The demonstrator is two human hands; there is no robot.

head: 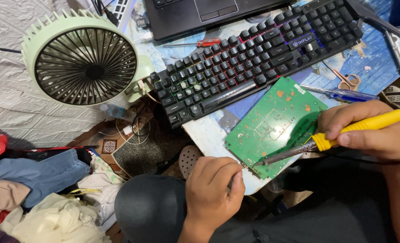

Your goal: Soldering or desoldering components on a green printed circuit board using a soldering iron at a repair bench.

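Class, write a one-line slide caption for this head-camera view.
Right hand touches yellow-handled soldering iron to green circuit board; left hand rests beside it.

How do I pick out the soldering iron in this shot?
Start at the long black keyboard and drop to the green circuit board just below it. The yellow-handled soldering iron lies across the board's lower edge in the right hand; unlike the blue-handled screwdriver nearby, it has a metal tip on the board.

The circuit board (272, 123) is laid on the counter (209, 132) just in front of the keyboard (254, 58), with the fan (85, 60) parked off to its left and the laptop (200, 13) behind.
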